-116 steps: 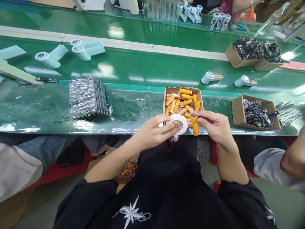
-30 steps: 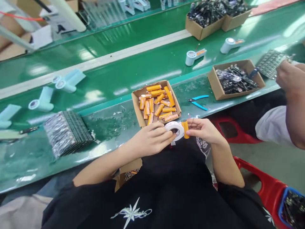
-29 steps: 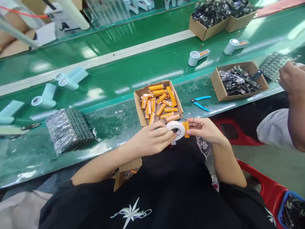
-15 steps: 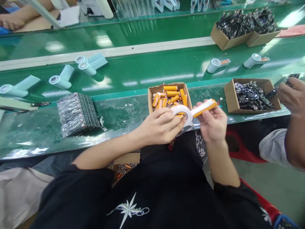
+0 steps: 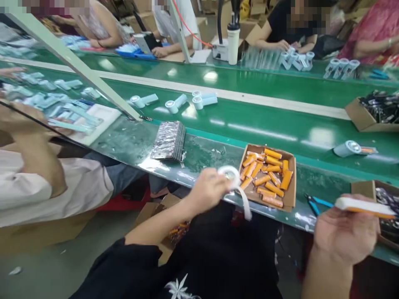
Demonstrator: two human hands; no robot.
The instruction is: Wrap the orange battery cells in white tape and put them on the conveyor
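Observation:
My left hand (image 5: pixel 209 189) is closed on a roll of white double-sided-looking tape (image 5: pixel 236 173), and a loose strip dangles from it. At the right, my right hand (image 5: pixel 344 232) grips an orange cylindrical battery (image 5: pixel 382 214) with white tape along its upper side. Between my hands stands a cardboard box (image 5: pixel 291 199) holding several orange batteries (image 5: pixel 270 187). Just left of my right hand lie blue-handled pliers (image 5: pixel 316 203). Motion blurs both hands somewhat.
A stack of dark, film-covered boards (image 5: pixel 168 141) stands left of the box. Pale blue fan-like housings (image 5: pixel 176 103) lie on the green conveyor (image 5: pixel 264 120). A slanted metal post (image 5: pixel 93 79) rises at left. Co-workers sit at left and across. Boxes of circuit boards (image 5: pixel 378 112) stand at right.
My view has swung left and up. My hands have drawn apart: the taped battery is away from the roll, and a tape strip now hangs loose from the roll.

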